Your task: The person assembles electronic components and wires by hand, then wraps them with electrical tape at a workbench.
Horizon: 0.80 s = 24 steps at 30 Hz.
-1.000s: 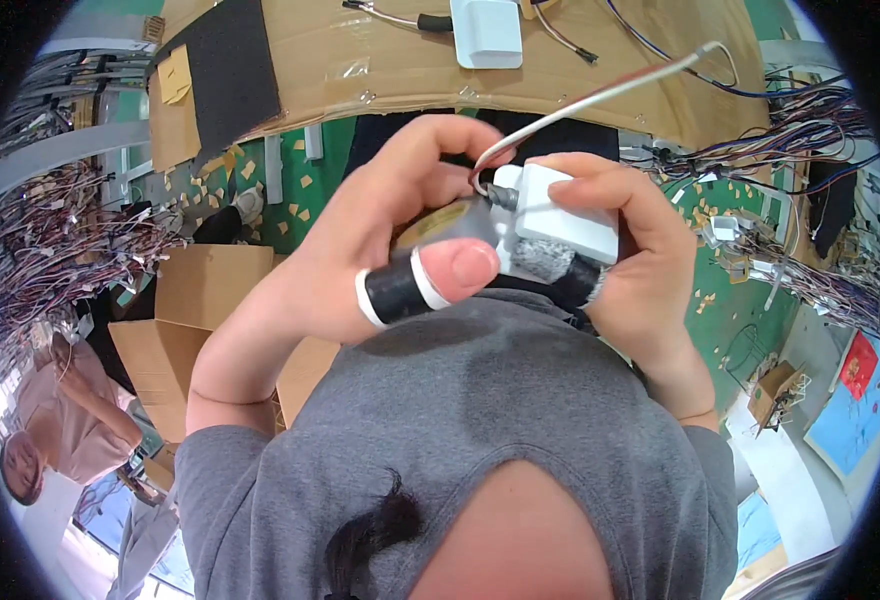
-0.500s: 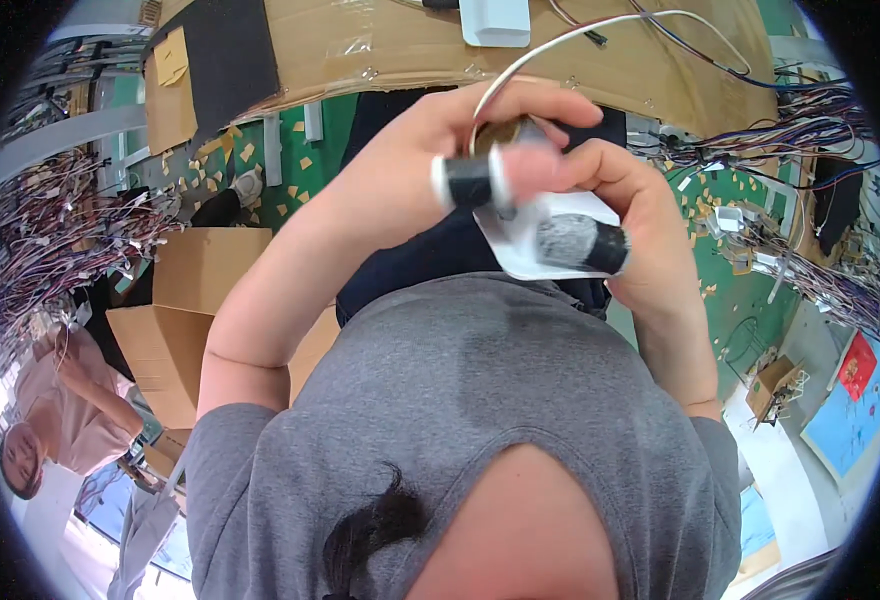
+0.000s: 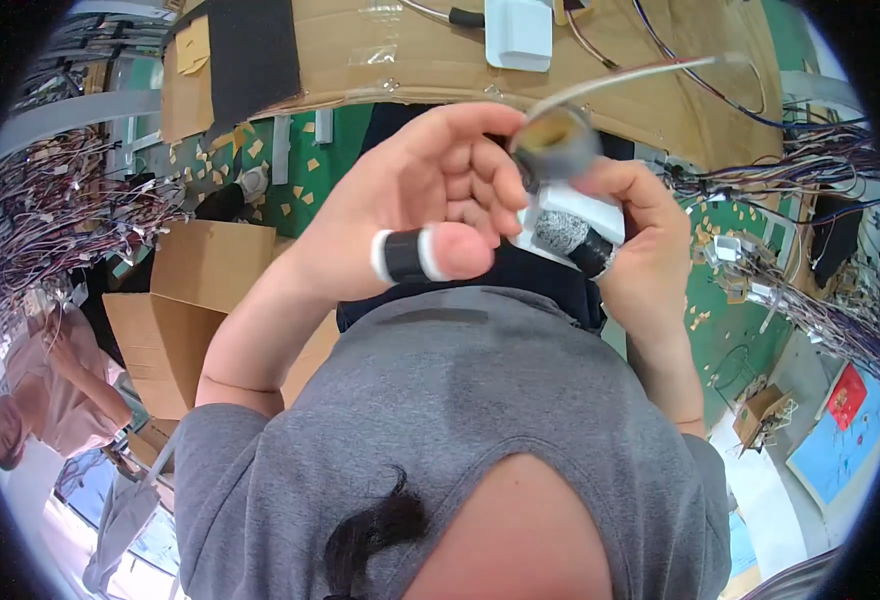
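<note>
My right hand (image 3: 650,225) grips a white plastic housing (image 3: 590,207) in front of my body. A blurred grey roll with a brownish core (image 3: 557,143), probably tape, sits at its far side by the right fingertips. A pale cable (image 3: 630,78) arcs from there toward the right, smeared by motion. On the left, my left hand (image 3: 440,190) has its thumb well apart and its fingers loosely curled. Its index fingertip is beside the roll, and I see nothing in its grasp. Both thumbs wear wraps, black and white on the left, speckled grey and black on the right.
A cardboard-covered bench (image 3: 430,55) runs along the far side, bearing another white housing (image 3: 518,35) and wires. Wire bundles (image 3: 40,190) hang at left, more (image 3: 800,165) at right. An open carton (image 3: 200,300) stands at left; a person (image 3: 60,370) sits beyond it.
My left hand has moved back to the left, its thumb opening away from the roll and housing. The roll now shows more fully, and the cable has swung to the right.
</note>
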Available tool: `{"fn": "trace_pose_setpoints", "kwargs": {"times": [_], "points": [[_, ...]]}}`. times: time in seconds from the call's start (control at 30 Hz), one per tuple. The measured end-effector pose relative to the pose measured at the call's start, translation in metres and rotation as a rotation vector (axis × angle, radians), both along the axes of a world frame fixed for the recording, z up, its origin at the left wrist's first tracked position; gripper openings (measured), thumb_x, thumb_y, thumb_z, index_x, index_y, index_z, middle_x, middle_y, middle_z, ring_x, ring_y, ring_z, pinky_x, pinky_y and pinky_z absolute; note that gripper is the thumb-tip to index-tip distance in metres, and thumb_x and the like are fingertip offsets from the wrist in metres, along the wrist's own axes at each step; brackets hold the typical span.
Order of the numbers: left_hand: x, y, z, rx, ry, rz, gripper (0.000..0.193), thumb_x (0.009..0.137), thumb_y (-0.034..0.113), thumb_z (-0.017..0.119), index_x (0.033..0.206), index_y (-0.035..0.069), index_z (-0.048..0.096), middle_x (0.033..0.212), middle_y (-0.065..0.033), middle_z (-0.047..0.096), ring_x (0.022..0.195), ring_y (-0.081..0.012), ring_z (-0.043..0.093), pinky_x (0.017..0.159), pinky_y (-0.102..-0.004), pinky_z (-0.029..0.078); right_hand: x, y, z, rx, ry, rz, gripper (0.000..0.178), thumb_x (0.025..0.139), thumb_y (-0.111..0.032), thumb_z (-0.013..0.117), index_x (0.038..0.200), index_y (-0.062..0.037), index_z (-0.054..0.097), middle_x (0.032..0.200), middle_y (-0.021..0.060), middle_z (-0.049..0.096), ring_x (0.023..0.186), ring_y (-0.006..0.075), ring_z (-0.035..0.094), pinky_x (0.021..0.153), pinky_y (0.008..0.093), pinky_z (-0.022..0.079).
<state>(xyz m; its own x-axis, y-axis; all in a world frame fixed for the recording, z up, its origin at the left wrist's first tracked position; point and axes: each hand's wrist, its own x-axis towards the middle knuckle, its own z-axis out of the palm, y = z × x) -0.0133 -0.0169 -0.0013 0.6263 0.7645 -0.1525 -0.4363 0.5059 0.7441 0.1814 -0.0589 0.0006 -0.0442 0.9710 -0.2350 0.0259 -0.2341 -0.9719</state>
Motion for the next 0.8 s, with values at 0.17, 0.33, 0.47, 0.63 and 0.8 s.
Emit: {"fn": "trace_pose_setpoints", "kwargs": {"times": [0.17,0.33,0.47,0.63,0.8], "points": [[-0.008,0.002,-0.027,0.214,0.504,0.093,0.060,0.079,0.022,0.067,0.128,0.003,0.038,0.106,-0.0070,0.053,0.094,-0.0129,0.053,0.080,-0.0257,0.043,-0.013,0.009,-0.003,-0.131,0.052,0.165,0.022,0.069,0.000,0.069,0.088,-0.0010,0.058,0.091,0.0063,0.062,0.084,0.0123,0.058,0.076,0.0258,0.046],[0.007,0.003,-0.041,0.743,0.267,0.089,0.027,0.080,0.029,0.062,0.093,0.005,0.061,0.101,-0.0120,0.059,0.098,-0.0273,0.054,0.084,-0.0355,0.042,-0.024,0.007,-0.002,-0.379,0.230,0.061,0.013,0.081,-0.011,0.056,0.089,-0.0031,0.062,0.088,0.0052,0.061,0.083,0.0129,0.057,0.073,0.0273,0.045],[-0.011,0.002,-0.026,0.627,0.592,0.084,0.030,0.079,0.030,0.066,0.080,0.001,0.061,0.069,-0.0070,0.060,0.062,-0.0126,0.057,0.054,-0.0261,0.044,0.005,0.001,-0.020,-0.090,0.123,0.145,0.015,0.077,-0.013,0.061,0.083,-0.0016,0.054,0.086,0.0067,0.060,0.079,0.0135,0.056,0.073,0.0261,0.045],[-0.031,-0.019,0.015,0.091,0.592,0.154,0.027,0.083,0.024,0.061,0.082,-0.003,0.061,0.068,-0.0062,0.061,0.059,-0.0102,0.057,0.056,-0.0220,0.046,0.024,0.018,-0.042,-0.023,0.261,0.082,0.036,0.076,-0.022,0.064,0.101,-0.0002,0.052,0.094,0.0073,0.057,0.084,0.0129,0.055,0.076,0.0246,0.043],[-0.008,-0.002,-0.001,0.469,0.643,0.164,0.031,0.086,0.028,0.058,0.095,-0.002,0.059,0.086,-0.0100,0.063,0.081,-0.0160,0.058,0.072,-0.0309,0.046,0.003,0.008,-0.014,0.022,0.277,0.101,0.042,0.080,-0.018,0.060,0.116,0.0018,0.050,0.105,0.0090,0.058,0.090,0.0145,0.057,0.077,0.0257,0.046]]}}
